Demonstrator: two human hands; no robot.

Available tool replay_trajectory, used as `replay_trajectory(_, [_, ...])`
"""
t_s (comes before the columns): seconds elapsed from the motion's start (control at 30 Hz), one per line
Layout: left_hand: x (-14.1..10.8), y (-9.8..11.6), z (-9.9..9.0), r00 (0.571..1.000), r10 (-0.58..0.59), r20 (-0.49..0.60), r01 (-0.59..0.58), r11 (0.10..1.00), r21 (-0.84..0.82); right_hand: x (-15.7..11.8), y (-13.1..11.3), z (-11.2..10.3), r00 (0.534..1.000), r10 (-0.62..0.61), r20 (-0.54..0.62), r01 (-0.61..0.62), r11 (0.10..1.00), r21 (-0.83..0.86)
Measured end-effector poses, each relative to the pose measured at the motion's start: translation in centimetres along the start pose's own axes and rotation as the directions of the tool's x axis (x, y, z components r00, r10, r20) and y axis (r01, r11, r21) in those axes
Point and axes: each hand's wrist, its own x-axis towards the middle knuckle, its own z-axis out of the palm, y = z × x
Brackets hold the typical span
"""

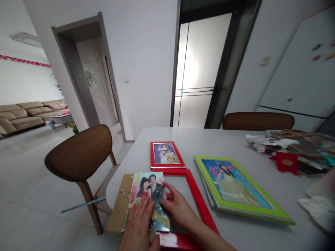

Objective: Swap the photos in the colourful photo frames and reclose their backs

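A photo print of a couple lies across a brown backing board and a large red picture frame. My left hand rests flat on the lower left of the photo, its fingers stretched out. At the photo's right edge, my right hand has its thumb on the print and its forefinger against the edge, the other fingers curled. Small metal clips show on the board. Just beyond stands a smaller red picture frame with a photo inside, lying face up.
To the right lies a lime-green picture frame on the white table. Farther right are a red packet, plastic-wrapped items and a white cloth. Brown chairs stand at the left and far side.
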Motion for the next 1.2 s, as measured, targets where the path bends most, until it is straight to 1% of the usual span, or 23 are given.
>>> replay_trajectory(0.07, [0.5, 0.1, 0.3, 0.999, -0.005, -0.046, 0.004, 1.0, -0.028, 0.3, -0.8, 1.1, 1.0, -0.014, -0.013, 0.015, 0.992, 0.122])
replay_trajectory(0.13, [1.2, 0.4, 0.3, 0.988, -0.018, -0.156, 0.003, 0.996, -0.095, 0.0, -2.2, 1.7, 0.997, -0.075, -0.028, 0.078, 0.981, 0.177])
replay_trajectory(0.2, [2.0, 0.9, -0.2, 0.959, -0.047, -0.281, -0.018, 0.974, -0.226, -0.6, -3.7, 1.7, 0.99, -0.135, -0.035, 0.139, 0.967, 0.214])
replay_trajectory(0.23, [2.4, 1.3, -0.6, 0.94, -0.092, -0.33, -0.019, 0.947, -0.32, -1.0, -4.3, 1.6, 0.988, -0.148, -0.044, 0.154, 0.963, 0.221])
replay_trajectory(0.27, [2.8, 1.9, -1.1, 0.918, -0.169, -0.36, -0.003, 0.902, -0.431, -1.4, -4.6, 1.3, 0.988, -0.142, -0.066, 0.153, 0.964, 0.218])
replay_trajectory(0.3, [3.2, 2.5, -1.5, 0.891, -0.273, -0.363, 0.027, 0.83, -0.557, -1.6, -4.6, 0.9, 0.989, -0.11, -0.102, 0.129, 0.97, 0.208])
replay_trajectory(0.33, [3.6, 3.3, -1.9, 0.859, -0.391, -0.331, 0.063, 0.722, -0.689, -1.8, -4.4, 0.5, 0.989, -0.051, -0.139, 0.079, 0.977, 0.2])
replay_trajectory(0.4, [4.1, 5.0, -2.2, 0.795, -0.581, -0.174, 0.116, 0.428, -0.896, -2.0, -3.6, -0.4, 0.983, 0.09, -0.162, -0.048, 0.969, 0.244])
replay_trajectory(0.43, [4.3, 5.7, -2.1, 0.775, -0.627, -0.076, 0.13, 0.276, -0.952, -1.9, -3.1, -0.9, 0.979, 0.14, -0.149, -0.091, 0.95, 0.298])
replay_trajectory(0.47, [4.5, 6.3, -1.9, 0.768, -0.641, 0.017, 0.141, 0.143, -0.98, -1.9, -2.7, -1.4, 0.977, 0.161, -0.137, -0.103, 0.928, 0.357])
replay_trajectory(0.5, [4.6, 6.8, -1.7, 0.766, -0.638, 0.081, 0.144, 0.047, -0.988, -1.8, -2.4, -1.9, 0.978, 0.152, -0.14, -0.083, 0.91, 0.407])
replay_trajectory(0.53, [4.7, 6.9, -1.4, 0.768, -0.631, 0.111, 0.136, -0.009, -0.991, -1.7, -2.2, -2.6, 0.979, 0.124, -0.164, -0.041, 0.9, 0.435])
replay_trajectory(0.57, [4.8, 6.9, -1.1, 0.772, -0.626, 0.11, 0.116, -0.03, -0.993, -1.6, -2.3, -3.3, 0.974, 0.097, -0.206, 0.003, 0.901, 0.434])
replay_trajectory(0.6, [4.8, 6.6, -0.9, 0.78, -0.62, 0.086, 0.091, -0.024, -0.996, -1.6, -2.4, -4.0, 0.966, 0.084, -0.244, 0.023, 0.912, 0.409])
replay_trajectory(0.63, [4.7, 6.2, -0.8, 0.791, -0.61, 0.053, 0.072, 0.006, -0.997, -1.6, -2.6, -4.8, 0.961, 0.088, -0.264, 0.016, 0.93, 0.368])
replay_trajectory(0.7, [4.4, 4.9, -0.5, 0.815, -0.58, 0.01, 0.103, 0.128, -0.986, -1.5, -3.0, -6.4, 0.957, 0.121, -0.265, -0.047, 0.962, 0.27])
replay_trajectory(0.77, [3.9, 3.7, -0.3, 0.851, -0.525, 0.01, 0.216, 0.333, -0.918, -1.3, -3.1, -7.4, 0.956, 0.14, -0.259, -0.097, 0.98, 0.172])
replay_trajectory(0.83, [3.2, 3.0, 0.0, 0.903, -0.428, 0.019, 0.291, 0.579, -0.762, -1.0, -2.8, -7.8, 0.954, 0.141, -0.264, -0.121, 0.988, 0.093])
replay_trajectory(0.87, [3.0, 2.8, 0.2, 0.927, -0.374, 0.025, 0.293, 0.682, -0.671, -0.9, -2.6, -7.7, 0.953, 0.141, -0.268, -0.128, 0.99, 0.065])
replay_trajectory(0.9, [2.7, 2.7, 0.3, 0.948, -0.318, 0.034, 0.276, 0.761, -0.587, -0.7, -2.3, -7.5, 0.952, 0.141, -0.272, -0.134, 0.99, 0.044])
replay_trajectory(0.93, [2.6, 2.8, 0.4, 0.963, -0.266, 0.048, 0.252, 0.819, -0.516, -0.6, -2.2, -7.3, 0.951, 0.139, -0.275, -0.137, 0.99, 0.027])
replay_trajectory(1.03, [2.5, 3.1, 0.5, 0.979, -0.173, 0.106, 0.201, 0.908, -0.368, -0.4, -2.0, -6.9, 0.951, 0.127, -0.283, -0.132, 0.991, 0.002])
replay_trajectory(1.2, [2.7, 3.2, 0.2, 0.976, -0.153, 0.155, 0.191, 0.942, -0.276, -0.5, -2.1, -7.4, 0.957, 0.123, -0.261, -0.128, 0.992, -0.001])
